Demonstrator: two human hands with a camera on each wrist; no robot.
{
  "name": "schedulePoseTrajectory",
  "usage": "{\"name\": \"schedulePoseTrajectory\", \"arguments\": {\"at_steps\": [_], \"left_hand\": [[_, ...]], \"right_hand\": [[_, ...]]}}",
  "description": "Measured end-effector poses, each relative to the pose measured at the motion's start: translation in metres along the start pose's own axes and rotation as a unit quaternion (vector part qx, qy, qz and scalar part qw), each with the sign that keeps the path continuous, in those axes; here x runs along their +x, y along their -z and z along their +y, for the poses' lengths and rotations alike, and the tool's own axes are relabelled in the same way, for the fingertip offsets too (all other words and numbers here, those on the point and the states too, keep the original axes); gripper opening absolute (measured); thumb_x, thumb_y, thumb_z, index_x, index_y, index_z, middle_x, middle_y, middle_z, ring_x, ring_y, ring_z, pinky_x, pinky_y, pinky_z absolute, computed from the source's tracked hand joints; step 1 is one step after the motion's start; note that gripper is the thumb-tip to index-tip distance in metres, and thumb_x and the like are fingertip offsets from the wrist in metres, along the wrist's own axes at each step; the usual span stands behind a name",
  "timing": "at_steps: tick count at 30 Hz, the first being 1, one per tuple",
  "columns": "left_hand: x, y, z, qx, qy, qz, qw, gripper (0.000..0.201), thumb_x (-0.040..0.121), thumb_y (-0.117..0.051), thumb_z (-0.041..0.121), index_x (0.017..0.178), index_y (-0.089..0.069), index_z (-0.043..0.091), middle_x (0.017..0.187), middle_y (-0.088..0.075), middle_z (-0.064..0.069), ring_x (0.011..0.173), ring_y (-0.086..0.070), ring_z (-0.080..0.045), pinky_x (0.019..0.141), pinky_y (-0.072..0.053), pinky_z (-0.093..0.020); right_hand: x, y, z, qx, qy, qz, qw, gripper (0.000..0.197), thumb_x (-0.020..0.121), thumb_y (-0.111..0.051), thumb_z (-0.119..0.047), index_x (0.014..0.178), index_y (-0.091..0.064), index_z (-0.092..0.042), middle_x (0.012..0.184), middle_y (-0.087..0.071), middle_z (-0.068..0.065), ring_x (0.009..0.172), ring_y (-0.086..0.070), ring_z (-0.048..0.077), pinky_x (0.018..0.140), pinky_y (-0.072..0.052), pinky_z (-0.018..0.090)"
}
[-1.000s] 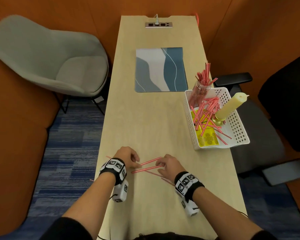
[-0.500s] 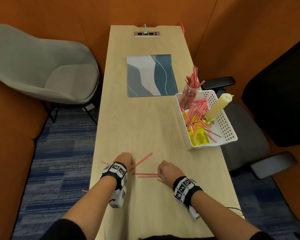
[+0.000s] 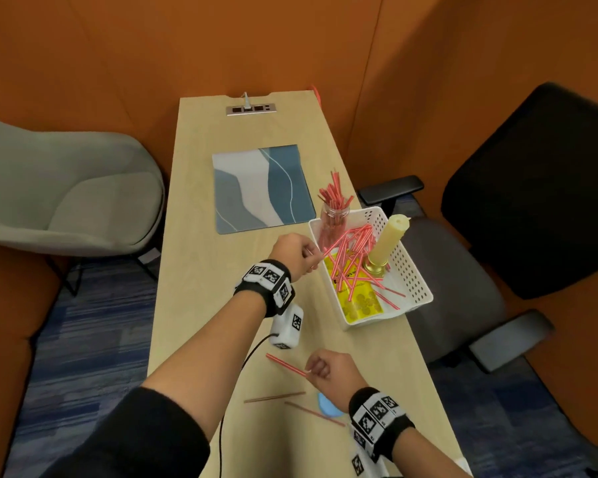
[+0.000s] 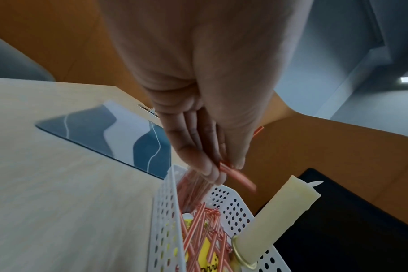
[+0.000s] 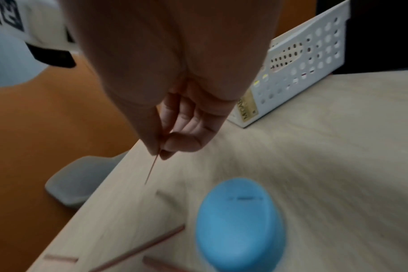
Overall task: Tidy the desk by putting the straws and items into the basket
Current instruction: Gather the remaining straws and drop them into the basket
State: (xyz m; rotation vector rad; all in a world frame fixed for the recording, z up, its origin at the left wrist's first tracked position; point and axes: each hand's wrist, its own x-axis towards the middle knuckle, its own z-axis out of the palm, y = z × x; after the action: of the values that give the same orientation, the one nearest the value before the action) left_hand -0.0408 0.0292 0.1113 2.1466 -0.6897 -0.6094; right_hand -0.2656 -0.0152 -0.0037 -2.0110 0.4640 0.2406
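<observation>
Progress first, from the head view: your white perforated basket [image 3: 415,270] on the desk [image 3: 201,270] already holds a loose heap of red-and-white striped straws [image 3: 351,251], a cream candle [image 3: 390,238] leaning in its brass holder, a yellow packet [image 3: 359,300] flat on the bottom, and a clear jar [image 3: 332,219] stuffed with more straws at the far corner. Your left hand [image 3: 290,251] is at the basket's near rim, fingers closed on a thin straw [image 3: 315,256] whose tip reaches over the edge, so that one looks about to go in. Your right hand [image 3: 328,370] is low over the near end of the desk, pinching another straw [image 3: 285,364] that juts out to its left. Two loose straws [image 3: 275,397] lie flat just in front of it, beside a blue object [image 3: 327,407] half hidden by your wrist; I judge these are what is left. From the left wrist view, your fingertips [image 4: 212,173] squeeze what looks like a few blurred straws [image 4: 237,177] directly above the basket's wall [image 4: 164,220], with the candle [image 4: 289,204] close to the right. From the right wrist view, your thumb and forefinger [image 5: 175,145] nip a straw [image 5: 151,169] seen nearly end-on, thin as a needle; the blue rounded, egg-shaped item [image 5: 240,224] sits on the desk below, and blurred straws [image 5: 140,248] lie beside it, with the basket [image 5: 298,70] well beyond.
</observation>
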Motion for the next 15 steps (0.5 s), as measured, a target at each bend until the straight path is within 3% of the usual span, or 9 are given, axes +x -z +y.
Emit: {"name": "schedulePoseTrajectory", "arguments": {"at_steps": [3, 6, 11, 13, 15], "left_hand": [[0.023, -0.011, 0.011, 0.02, -0.009, -0.001, 1.0, 0.016, 0.087, -0.071, 0.032, 0.075, -0.07, 0.022, 0.069, -0.072, 0.0, 0.063, -0.067, -0.015, 0.069, -0.059, -0.031], [0.033, -0.018, 0.005, 0.022, -0.004, 0.018, 1.0, 0.013, 0.086, -0.07, 0.039, 0.077, -0.069, 0.03, 0.076, -0.072, 0.001, 0.069, -0.068, -0.018, 0.071, -0.059, -0.035], [0.022, -0.014, -0.036, -0.001, 0.062, 0.087, 0.994, 0.011, 0.089, -0.066, 0.035, 0.089, -0.072, 0.025, 0.075, -0.072, 0.004, 0.07, -0.068, -0.017, 0.074, -0.058, -0.035], [0.009, -0.014, -0.058, -0.03, 0.092, 0.113, 0.989, 0.009, 0.088, -0.067, 0.034, 0.087, -0.071, 0.026, 0.071, -0.071, 0.004, 0.068, -0.069, -0.018, 0.072, -0.059, -0.036], [-0.01, -0.016, -0.079, -0.04, 0.124, 0.1, 0.987, 0.008, 0.088, -0.069, 0.031, 0.082, -0.071, 0.026, 0.07, -0.071, 0.002, 0.065, -0.068, -0.018, 0.071, -0.058, -0.035]], "right_hand": [[-0.004, 0.024, -0.003, 0.028, -0.018, -0.001, 0.999, 0.024, 0.079, -0.072, -0.005, 0.074, -0.065, -0.027, 0.065, -0.059, -0.009, 0.052, -0.051, 0.0, 0.06, -0.043, 0.011], [-0.002, 0.055, -0.003, 0.061, -0.027, 0.016, 0.998, 0.018, 0.079, -0.074, -0.005, 0.075, -0.069, -0.023, 0.069, -0.063, -0.001, 0.054, -0.053, 0.002, 0.055, -0.048, 0.017], [0.008, 0.11, -0.014, 0.097, -0.027, 0.059, 0.993, 0.009, 0.083, -0.072, -0.001, 0.082, -0.069, -0.009, 0.071, -0.062, 0.009, 0.052, -0.057, 0.009, 0.052, -0.051, 0.022], [0.016, 0.132, -0.019, 0.108, -0.015, 0.093, 0.99, 0.01, 0.084, -0.073, 0.0, 0.082, -0.068, -0.009, 0.07, -0.063, 0.007, 0.05, -0.059, 0.009, 0.054, -0.052, 0.022], [0.027, 0.15, -0.024, 0.142, -0.008, 0.135, 0.981, 0.01, 0.084, -0.074, -0.002, 0.084, -0.068, -0.011, 0.072, -0.065, 0.007, 0.054, -0.061, 0.013, 0.057, -0.054, 0.026]]}}
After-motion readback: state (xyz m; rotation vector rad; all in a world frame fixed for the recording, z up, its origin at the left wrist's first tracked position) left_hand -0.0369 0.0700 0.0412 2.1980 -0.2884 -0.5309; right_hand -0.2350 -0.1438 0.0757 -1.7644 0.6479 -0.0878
